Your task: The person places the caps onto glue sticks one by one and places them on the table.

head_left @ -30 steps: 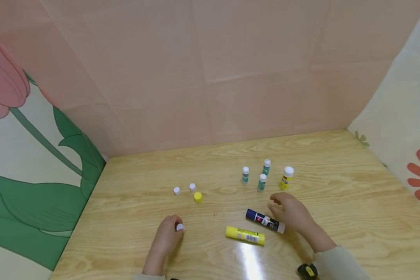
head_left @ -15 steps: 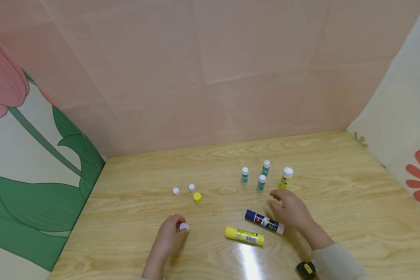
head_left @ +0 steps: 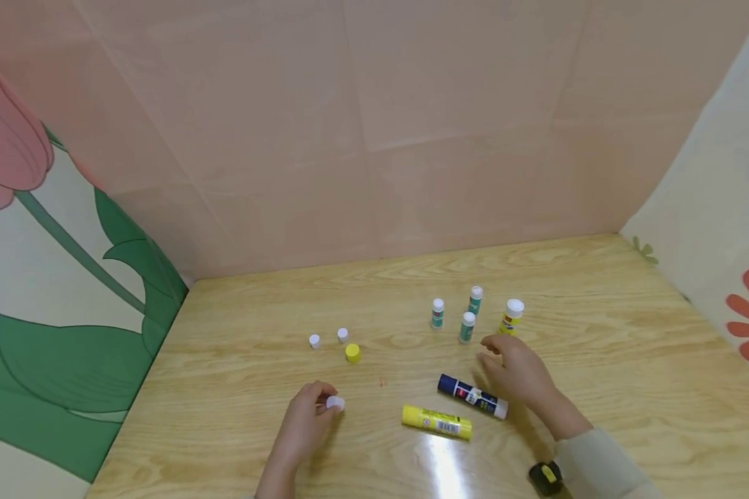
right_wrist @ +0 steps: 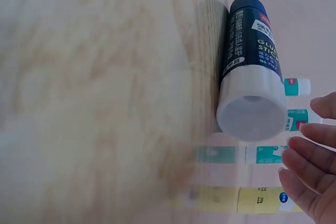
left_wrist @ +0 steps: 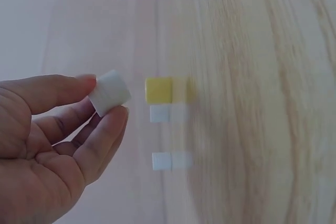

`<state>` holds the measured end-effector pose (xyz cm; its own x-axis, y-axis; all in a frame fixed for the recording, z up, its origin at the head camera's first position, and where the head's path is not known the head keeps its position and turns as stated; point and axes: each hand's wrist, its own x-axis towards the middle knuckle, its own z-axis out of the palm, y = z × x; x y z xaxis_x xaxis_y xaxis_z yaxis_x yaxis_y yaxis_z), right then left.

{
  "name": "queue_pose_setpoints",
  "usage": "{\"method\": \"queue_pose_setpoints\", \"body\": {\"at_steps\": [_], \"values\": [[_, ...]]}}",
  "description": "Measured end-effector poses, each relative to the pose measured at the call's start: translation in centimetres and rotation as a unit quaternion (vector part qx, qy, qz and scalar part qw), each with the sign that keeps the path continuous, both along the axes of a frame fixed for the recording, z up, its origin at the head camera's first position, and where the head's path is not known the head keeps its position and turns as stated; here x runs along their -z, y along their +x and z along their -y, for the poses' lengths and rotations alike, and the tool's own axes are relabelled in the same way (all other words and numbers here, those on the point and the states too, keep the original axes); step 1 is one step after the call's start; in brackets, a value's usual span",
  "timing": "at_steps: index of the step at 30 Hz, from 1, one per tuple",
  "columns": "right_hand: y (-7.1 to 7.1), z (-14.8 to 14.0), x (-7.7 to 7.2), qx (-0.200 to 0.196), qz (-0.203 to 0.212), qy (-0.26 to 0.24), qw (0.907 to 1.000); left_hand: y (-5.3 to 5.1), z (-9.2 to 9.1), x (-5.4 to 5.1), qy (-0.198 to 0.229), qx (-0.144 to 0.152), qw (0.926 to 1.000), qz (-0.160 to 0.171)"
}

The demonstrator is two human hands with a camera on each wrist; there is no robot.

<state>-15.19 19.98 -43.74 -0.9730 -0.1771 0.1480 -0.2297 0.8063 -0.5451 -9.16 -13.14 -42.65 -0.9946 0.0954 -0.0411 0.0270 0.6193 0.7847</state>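
Note:
My left hand [head_left: 302,419] pinches a white cap [left_wrist: 110,93] between thumb and fingertips, held above the table. Farther back lie a yellow cap [head_left: 352,353] and two small white caps [head_left: 328,338]. My right hand [head_left: 519,371] hovers with loosely bent fingers and holds nothing. Just left of it a navy glue stick [head_left: 472,397] lies on its side, its pale end toward me in the right wrist view. A yellow glue stick [head_left: 437,422] lies nearer to me. Beyond the right hand stands a yellow glue stick with a white top [head_left: 512,315], its base partly hidden.
Three small teal glue sticks with white tops, one nearest me [head_left: 467,327], stand upright at the back right. A black and yellow object [head_left: 546,478] sits by the right sleeve. A pink sheet [head_left: 374,138] hangs behind the wooden table [head_left: 237,305].
My left hand has shifted slightly right with the white cap, and more of the cap shows past the fingers. The right hand has risen a little; the glue sticks lie as before.

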Motion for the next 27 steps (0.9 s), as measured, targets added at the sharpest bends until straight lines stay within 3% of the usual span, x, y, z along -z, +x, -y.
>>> {"method": "queue_pose_setpoints", "body": {"at_steps": [17, 27], "values": [[-0.8, 0.0, 0.2, -0.004, -0.013, 0.002, 0.9999, 0.0, -1.1, -0.1, 0.072, 0.017, 0.9973, 0.004], [-1.3, 0.1, 0.2, -0.005, -0.021, 0.005, 0.9998, 0.1, -1.4, -0.2, 0.084, 0.026, 0.9960, 0.016]]}}
